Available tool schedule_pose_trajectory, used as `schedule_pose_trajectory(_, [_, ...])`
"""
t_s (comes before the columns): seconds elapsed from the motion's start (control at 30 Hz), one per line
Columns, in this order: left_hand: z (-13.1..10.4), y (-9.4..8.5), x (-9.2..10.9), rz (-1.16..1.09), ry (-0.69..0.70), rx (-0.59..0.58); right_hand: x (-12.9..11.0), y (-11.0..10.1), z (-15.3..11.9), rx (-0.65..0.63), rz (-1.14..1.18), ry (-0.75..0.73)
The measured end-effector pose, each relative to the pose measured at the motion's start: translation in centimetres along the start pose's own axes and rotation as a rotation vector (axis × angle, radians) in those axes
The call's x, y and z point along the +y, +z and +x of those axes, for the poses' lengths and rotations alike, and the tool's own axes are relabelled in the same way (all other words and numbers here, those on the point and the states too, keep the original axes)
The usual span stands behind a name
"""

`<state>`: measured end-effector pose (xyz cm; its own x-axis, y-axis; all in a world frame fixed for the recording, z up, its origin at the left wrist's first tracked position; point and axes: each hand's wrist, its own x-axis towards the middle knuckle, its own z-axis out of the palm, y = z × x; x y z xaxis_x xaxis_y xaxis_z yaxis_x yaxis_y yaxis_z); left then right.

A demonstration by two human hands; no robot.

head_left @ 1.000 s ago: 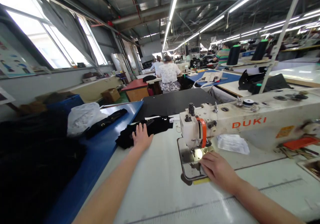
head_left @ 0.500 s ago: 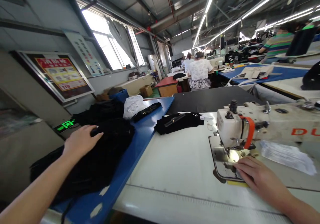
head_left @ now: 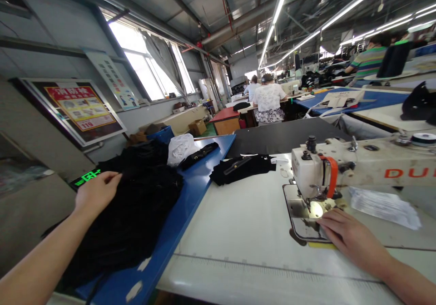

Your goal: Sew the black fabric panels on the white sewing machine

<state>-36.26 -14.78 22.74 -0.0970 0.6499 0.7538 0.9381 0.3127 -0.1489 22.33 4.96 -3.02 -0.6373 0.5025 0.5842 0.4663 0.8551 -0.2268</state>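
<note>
My left hand (head_left: 97,194) is at the upper left of a heap of black fabric (head_left: 136,214), thumb and fingers pinched together on the cloth. The heap lies on a blue board (head_left: 185,209). My right hand (head_left: 347,234) rests at the needle plate (head_left: 303,221) of a white sewing machine (head_left: 357,162), under its small lamp. Its fingertips are pressed together close to the needle area; whatever is between them is too small to make out. A flat stack of black fabric pieces (head_left: 252,171) lies on the white table (head_left: 231,232) between my hands.
A white plastic bag (head_left: 180,148) and a black strip-like piece (head_left: 200,155) sit at the blue board's far end. White papers or labels (head_left: 384,207) lie under the machine arm. A ruler scale (head_left: 259,268) runs along the table front. People sit at machines farther back.
My left hand has shifted left over the black heap, and its thumb and fingers have come together. My right hand stays at the needle plate. The view has turned slightly.
</note>
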Motion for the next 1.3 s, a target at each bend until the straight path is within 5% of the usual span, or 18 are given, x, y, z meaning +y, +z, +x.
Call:
schedule_pose_trajectory(0.1, [0.7,-2.0,3.1,0.244,-0.146,0.211,0.0,0.0,0.0,-0.004,0.007,-0.012])
schedule_pose_trajectory(0.23, [0.2,-2.0,10.4,0.276,0.136,0.063,-0.2,-0.3,0.3,-0.018,0.020,-0.002])
schedule_pose_trajectory(0.33, [-3.6,1.7,17.5,0.124,0.433,-0.010,-0.7,-0.8,0.9,-0.043,0.010,0.007])
schedule_pose_trajectory(0.4, [-7.6,5.0,22.9,-0.062,0.580,0.057,-1.0,-1.2,1.3,-0.046,-0.003,0.002])
schedule_pose_trajectory(0.5, [-13.0,8.9,30.5,-0.317,0.618,0.008,-1.3,-1.6,1.5,-0.035,-0.001,0.018])
schedule_pose_trajectory(0.6, [-14.9,10.4,35.5,-0.479,0.537,-0.058,-0.6,-2.2,0.4,0.014,-0.008,0.042])
schedule_pose_trajectory(0.8, [-13.3,11.2,37.9,-0.682,0.422,-0.082,4.5,-5.9,-3.8,0.165,-0.204,0.321])
schedule_pose_trajectory(0.93, [-13.4,11.7,39.1,-0.713,0.466,-0.113,7.1,-8.0,-4.5,0.037,-0.313,0.500])
schedule_pose_trajectory(1.07, [-13.5,11.7,39.9,-0.718,0.594,-0.193,7.5,-8.4,-3.8,-0.099,-0.336,0.487])
schedule_pose_trajectory(1.3, [-13.2,11.1,39.2,-0.694,0.609,-0.255,7.6,-7.9,-4.2,0.014,-0.293,0.457])
